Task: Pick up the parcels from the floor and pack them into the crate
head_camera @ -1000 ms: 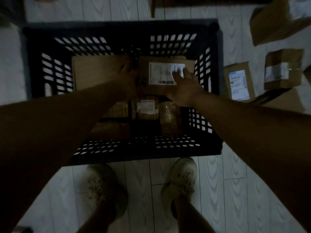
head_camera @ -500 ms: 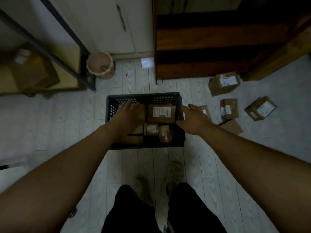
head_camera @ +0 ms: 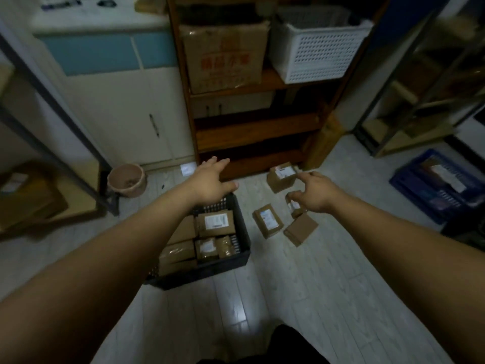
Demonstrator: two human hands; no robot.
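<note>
Left hand (head_camera: 210,183) spread, fingers straight, empty, over the crate's (head_camera: 207,273) 12 o'clock rim; your right hand (head_camera: 316,194) loosely open, gripping nothing, above the floor parcels (head_camera: 282,177); four of those, all at the crate's 3 o'clock; small parcel (head_camera: 295,210) half hidden under that hand; crate load partly behind your left forearm (head_camera: 131,245), count unclear; labelled parcel (head_camera: 267,220) beside the crate lies label up, long axis 11-to-5.

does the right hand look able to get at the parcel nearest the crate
Probably yes: the right hand is open and empty, and the parcel lies bare on the floor, apart from the crate, nothing on it.
</note>
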